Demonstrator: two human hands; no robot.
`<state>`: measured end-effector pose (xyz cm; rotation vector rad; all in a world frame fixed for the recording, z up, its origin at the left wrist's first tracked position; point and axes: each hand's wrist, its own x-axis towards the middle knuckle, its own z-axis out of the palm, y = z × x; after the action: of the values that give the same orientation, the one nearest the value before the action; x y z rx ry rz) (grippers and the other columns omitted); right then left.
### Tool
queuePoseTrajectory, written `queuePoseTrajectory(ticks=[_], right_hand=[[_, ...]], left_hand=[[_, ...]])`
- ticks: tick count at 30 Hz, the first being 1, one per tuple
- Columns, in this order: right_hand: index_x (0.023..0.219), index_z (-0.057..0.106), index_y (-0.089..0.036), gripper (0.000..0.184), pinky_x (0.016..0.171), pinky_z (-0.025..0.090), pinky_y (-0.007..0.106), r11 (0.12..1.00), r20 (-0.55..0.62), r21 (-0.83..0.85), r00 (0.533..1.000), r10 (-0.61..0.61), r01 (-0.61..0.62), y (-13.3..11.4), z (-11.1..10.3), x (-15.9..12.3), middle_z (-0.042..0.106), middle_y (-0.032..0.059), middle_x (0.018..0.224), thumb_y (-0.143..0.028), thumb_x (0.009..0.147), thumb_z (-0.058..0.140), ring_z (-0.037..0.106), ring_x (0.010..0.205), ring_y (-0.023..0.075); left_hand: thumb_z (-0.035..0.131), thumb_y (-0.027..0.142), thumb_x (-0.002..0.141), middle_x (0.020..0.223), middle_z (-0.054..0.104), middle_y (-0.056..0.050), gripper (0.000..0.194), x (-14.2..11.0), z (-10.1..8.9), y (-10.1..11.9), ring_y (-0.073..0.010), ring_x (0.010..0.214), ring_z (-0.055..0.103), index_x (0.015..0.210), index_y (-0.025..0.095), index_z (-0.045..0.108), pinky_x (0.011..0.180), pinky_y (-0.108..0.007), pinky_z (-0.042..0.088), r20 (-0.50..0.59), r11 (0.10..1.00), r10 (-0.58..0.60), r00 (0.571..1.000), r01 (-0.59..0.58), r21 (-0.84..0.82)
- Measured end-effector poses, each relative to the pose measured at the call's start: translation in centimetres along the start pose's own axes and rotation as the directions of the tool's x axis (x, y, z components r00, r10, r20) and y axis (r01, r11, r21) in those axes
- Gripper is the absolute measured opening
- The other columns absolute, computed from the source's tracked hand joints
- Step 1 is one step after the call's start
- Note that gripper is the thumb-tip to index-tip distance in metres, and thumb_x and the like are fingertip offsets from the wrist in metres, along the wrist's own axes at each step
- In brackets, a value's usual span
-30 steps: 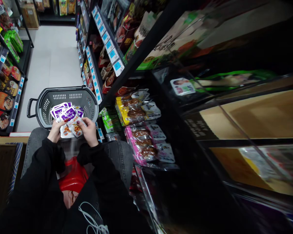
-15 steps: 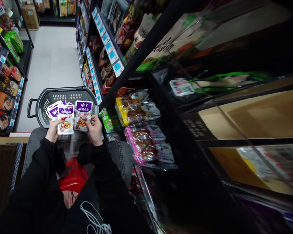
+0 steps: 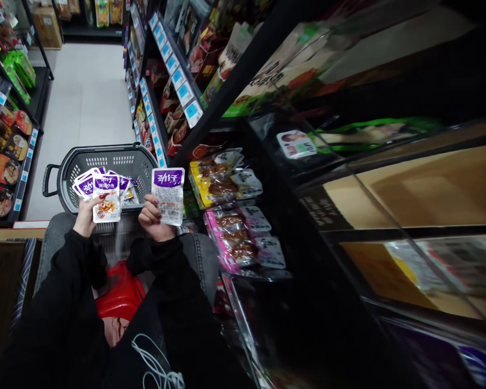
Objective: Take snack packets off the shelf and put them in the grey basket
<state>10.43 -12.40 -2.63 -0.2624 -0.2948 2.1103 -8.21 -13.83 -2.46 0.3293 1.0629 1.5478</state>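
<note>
My left hand [image 3: 86,217] grips a purple-and-white snack packet [image 3: 107,202], its front with a food picture facing me. In my right hand [image 3: 156,219] is another snack packet [image 3: 168,195], held upright with its printed back side towards me. Both hands are closed, over the near side of a grey shopping basket [image 3: 69,199]. Inside the basket, behind the left packet, lie more purple-and-white packets [image 3: 85,181], fanned and overlapping; how many is unclear.
To the right, a dark shelf holds yellow packs [image 3: 214,186] and pink packs [image 3: 230,240] of brown food. Shelves with blue price tags [image 3: 178,78] line the aisle floor [image 3: 93,97]. A red stool [image 3: 121,292] is between my legs, with a white cable [image 3: 157,362] nearer me.
My right hand has moved right, away from the left one, and its packet has turned from front to back. The left hand keeps its packet nearly in place.
</note>
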Motion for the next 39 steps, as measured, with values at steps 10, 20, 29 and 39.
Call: queuePoseTrajectory(ticks=[10,20,29,39], right_hand=[[0.076,0.044,-0.023,0.019,0.055,0.041,0.022,0.631,-0.159,-0.748,0.867,-0.472,0.207,-0.8,-1.1,0.9,0.045,-0.0063,0.058,-0.038,0.084,0.053,0.043,0.049,0.0097],[0.07,0.06,-0.018,0.003,0.079,0.047,0.033,-0.148,-0.569,-0.761,0.759,-0.316,-0.632,-3.2,-6.9,1.4,0.068,0.01,0.076,-0.015,0.07,0.06,0.064,0.087,0.0274],[0.101,0.057,-0.01,0.024,0.095,0.041,0.041,-0.048,-0.424,-0.853,0.744,-0.516,-0.52,-4.1,-5.8,6.6,0.062,0.0216,0.112,-0.022,0.082,0.049,0.055,0.112,0.0279],[0.081,0.056,-0.021,0.027,0.062,0.042,0.025,0.166,0.054,-0.979,0.941,-0.335,0.115,2.6,-1.0,3.1,0.053,-0.0029,0.073,-0.039,0.068,0.071,0.051,0.065,0.0115]], left_hand=[[0.078,0.01,0.051,0.087,0.074,-0.005,0.058,0.3,-0.2,0.1,-0.0287,0.083,0.07,0.107,0.016,0.062,0.084,-0.043,0.056,0.008,1.0,0.028,1.0,-0.028,-0.012],[0.078,0.01,0.051,0.085,0.074,-0.004,0.055,0.2,-0.3,0.2,-0.0283,0.085,0.07,0.104,0.016,0.063,0.084,-0.042,0.055,-0.001,0.999,0.045,0.999,-0.045,-0.021],[0.08,0.012,0.047,0.083,0.074,-0.005,0.059,-0.2,0.1,0.3,-0.0299,0.087,0.07,0.103,0.015,0.064,0.085,-0.043,0.054,-0.013,1.0,0.032,0.999,-0.031,0.002],[0.082,0.014,0.048,0.084,0.073,-0.006,0.057,-0.6,0.6,-0.4,-0.0286,0.084,0.069,0.103,0.015,0.065,0.081,-0.042,0.054,0.046,0.994,0.043,0.998,-0.047,0.102]])
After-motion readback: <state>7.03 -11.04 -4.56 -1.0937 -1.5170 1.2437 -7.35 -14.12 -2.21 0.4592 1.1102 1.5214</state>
